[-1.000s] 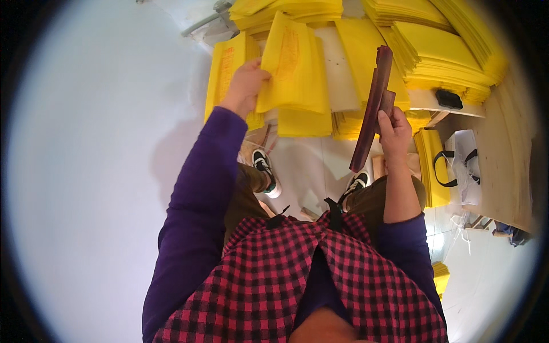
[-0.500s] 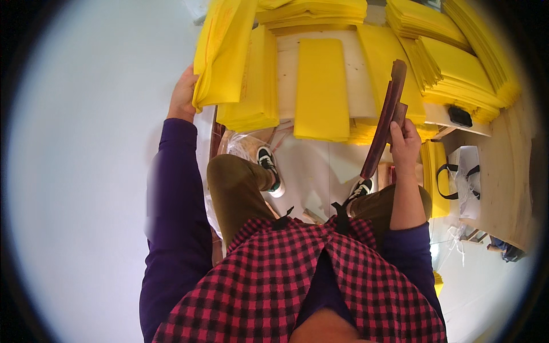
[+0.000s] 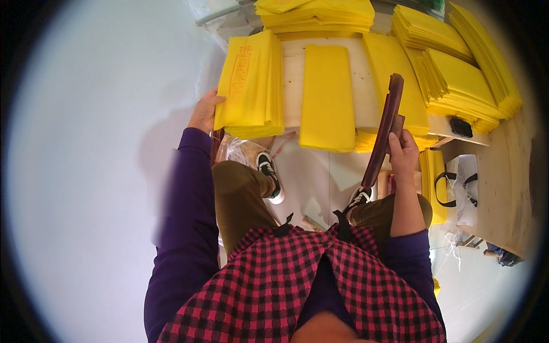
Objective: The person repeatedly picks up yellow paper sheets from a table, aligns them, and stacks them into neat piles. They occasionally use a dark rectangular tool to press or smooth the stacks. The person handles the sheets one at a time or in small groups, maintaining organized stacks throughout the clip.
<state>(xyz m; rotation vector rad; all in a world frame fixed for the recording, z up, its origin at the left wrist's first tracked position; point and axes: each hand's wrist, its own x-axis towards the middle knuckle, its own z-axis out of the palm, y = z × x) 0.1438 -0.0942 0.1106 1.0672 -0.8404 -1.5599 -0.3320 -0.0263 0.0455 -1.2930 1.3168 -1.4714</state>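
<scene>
My left hand [image 3: 206, 111] grips the left edge of a yellow folded sheet [image 3: 243, 86] with red printing, near its lower corner. That sheet lies on top of a thick stack of yellow folded sheets [image 3: 275, 86] at the table's left side. In my right hand [image 3: 404, 153] is a long, slightly curved, dark reddish-brown wooden tool [image 3: 382, 137], held by a short block on its side. The tool stands tilted in front of the right-hand yellow pile [image 3: 400, 86]. Between the hands, a plain yellow folded piece [image 3: 327, 97] lies on the pale wooden table [image 3: 292, 68], its near end overhanging the edge.
More yellow stacks [image 3: 320, 17] lie at the back, and others [image 3: 463, 80] at the right. A small black object [image 3: 461, 127] sits near the right edge. Below it are a white bag [image 3: 466, 188] with black handles and another yellow stack [image 3: 437, 188]. My shoes are under the table.
My left hand has brought the raised yellow sheet down and to the right onto the left stack. The wooden tool stays in my right hand, slightly lower in view.
</scene>
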